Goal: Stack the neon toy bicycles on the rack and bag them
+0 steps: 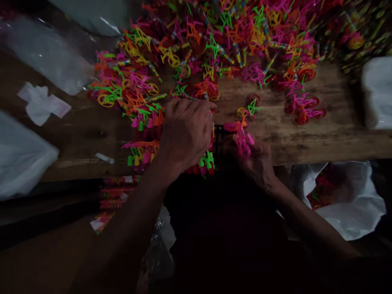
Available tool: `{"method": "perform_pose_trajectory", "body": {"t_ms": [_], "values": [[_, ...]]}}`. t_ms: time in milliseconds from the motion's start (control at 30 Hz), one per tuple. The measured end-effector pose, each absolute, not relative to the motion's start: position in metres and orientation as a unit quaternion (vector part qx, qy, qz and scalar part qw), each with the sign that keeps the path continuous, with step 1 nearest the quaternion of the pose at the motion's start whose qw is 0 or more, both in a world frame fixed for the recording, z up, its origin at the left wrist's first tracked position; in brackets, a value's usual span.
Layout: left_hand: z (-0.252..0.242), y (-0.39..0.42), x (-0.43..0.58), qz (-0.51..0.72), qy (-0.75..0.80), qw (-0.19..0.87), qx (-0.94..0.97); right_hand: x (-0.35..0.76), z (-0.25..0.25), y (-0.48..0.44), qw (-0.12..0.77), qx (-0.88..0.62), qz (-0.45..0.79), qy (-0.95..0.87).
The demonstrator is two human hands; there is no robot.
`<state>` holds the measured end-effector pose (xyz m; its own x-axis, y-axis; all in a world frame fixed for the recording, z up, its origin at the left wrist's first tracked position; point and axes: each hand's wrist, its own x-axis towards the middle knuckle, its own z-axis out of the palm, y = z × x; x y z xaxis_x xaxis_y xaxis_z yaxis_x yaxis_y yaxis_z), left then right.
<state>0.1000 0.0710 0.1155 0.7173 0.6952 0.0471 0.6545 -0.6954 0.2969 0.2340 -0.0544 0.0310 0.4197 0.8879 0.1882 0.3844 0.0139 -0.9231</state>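
Sorting seems to be the step in hand: the person gathers small plastic toy bicycles from a heap (214, 45) spread over the far side of a wooden table (306, 134). The left hand (186, 132) lies knuckles-up at the near edge of the heap, fingers curled down over a bunch of pink and green pieces (206, 161); how firmly it grips them cannot be told. The right hand (259, 163) sits at the table's near edge, closed around a pink toy bicycle (241, 136) that juts up from the fingers. Between the hands a dark gridded thing shows (too dim to name). The pieces look thin, stiff and glossy, all spokes, rings and prongs in neon pink, orange, yellow and green, likely to snag one another, so the next pick probably calls for teasing one free. White plastic bags (352, 212) lie around, soft and crumpled.
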Motion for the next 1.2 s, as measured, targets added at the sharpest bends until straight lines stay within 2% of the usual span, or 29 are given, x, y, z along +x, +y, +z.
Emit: {"method": "perform_pose_trajectory", "body": {"t_ms": [400,500,700,1033,1200], "values": [[0.115,0.071,0.103,0.062,0.380,0.122,0.915,0.211,0.014,-0.068,0.484,-0.646,0.114,-0.580],[0.113,0.073,0.101,0.082,0.373,0.114,0.917,0.211,0.013,-0.069,0.475,-0.635,0.103,-0.600],[0.125,0.066,0.082,0.165,0.314,0.179,0.918,0.209,0.013,-0.069,0.476,-0.616,0.072,-0.623],[0.130,0.056,0.061,0.034,0.218,0.140,0.965,0.205,0.016,-0.064,0.422,-0.623,0.044,-0.657],[0.125,0.054,0.065,0.023,0.234,0.128,0.963,0.206,0.017,-0.065,0.416,-0.608,0.029,-0.676]]}}
